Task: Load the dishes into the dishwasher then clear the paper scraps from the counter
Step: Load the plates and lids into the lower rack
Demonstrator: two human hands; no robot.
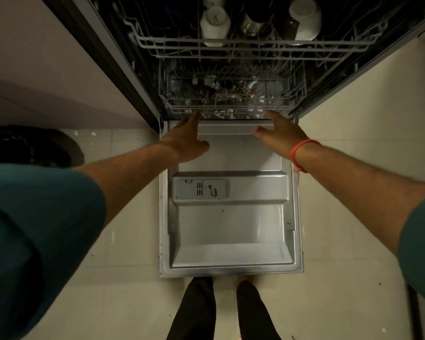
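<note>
The dishwasher stands open, its steel door (231, 224) folded down flat in front of my feet. The lower rack (231, 107) sits inside the tub with dishes and cutlery in it, dim and hard to make out. The upper rack (253, 44) above holds white cups (215, 23) and a white bowl (304, 17). My left hand (185, 139) reaches to the front rim of the lower rack, fingers spread and fingertips touching the wire. My right hand (279, 132) does the same at the rim's right side, open, with an orange thread at the wrist.
A detergent dispenser (199, 190) is set in the door's inner face. A dark bin (32, 146) stands on the tiled floor at the left. Cabinet fronts flank the dishwasher on both sides. My legs stand at the door's near edge.
</note>
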